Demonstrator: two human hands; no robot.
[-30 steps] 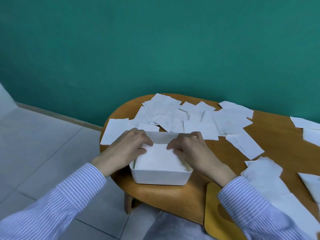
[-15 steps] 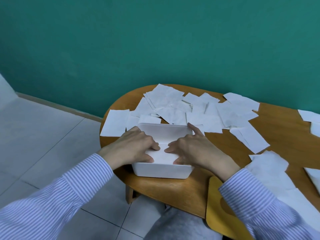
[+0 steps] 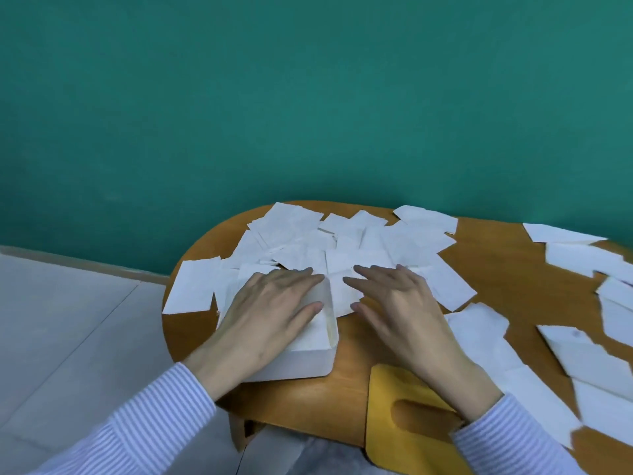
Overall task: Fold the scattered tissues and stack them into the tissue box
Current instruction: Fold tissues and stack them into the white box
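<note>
The white tissue box (image 3: pixel 301 361) sits near the table's front left edge, with white tissue showing inside at its right rim. My left hand (image 3: pixel 270 310) lies flat over the top of the box, fingers spread, covering most of its contents. To the right of the box, my right hand (image 3: pixel 397 303) hovers or rests with its fingers apart over a flat tissue (image 3: pixel 342 296) on the table. Several loose white tissues (image 3: pixel 342 238) lie scattered in an overlapping pile just beyond both hands.
The wooden table (image 3: pixel 507 275) has a rounded left end and stands against a green wall. More tissues (image 3: pixel 582 255) lie along its right side. A yellow lid with an oval slot (image 3: pixel 404 419) rests at the front edge. Grey tiled floor lies to the left.
My right hand has left the box and moved right and forward onto the table by the loose tissues. My left hand has flattened over the box. The camera has shifted left.
</note>
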